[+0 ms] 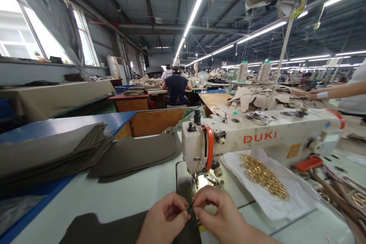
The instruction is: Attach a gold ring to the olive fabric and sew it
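Just in front of the sewing machine (pixel 257 133), both hands meet in a pinch over a dark fabric panel (pixel 117 228). My left hand (pixel 167 215) is closed, thumb against fingers, on one end of a small dark strip (pixel 190 206). A tiny gold-coloured glint shows at its fingertips, too small to make out. The other end of the strip is pinched by my right hand (pixel 217 211). Under the lit needle area, a part of the dark panel lies close to the presser foot. Most of the strip is hidden by my fingers.
Gold metal rings (pixel 264 175) lie heaped on a white sheet (pixel 246 164) under the machine arm. Stacked dark panels (pixel 51 152) stand at left, with more panels (pixel 137 154) behind the table. A thread stand (pixel 281 57) rises behind the machine. A person's arm (pixel 328 92) reaches in at right.
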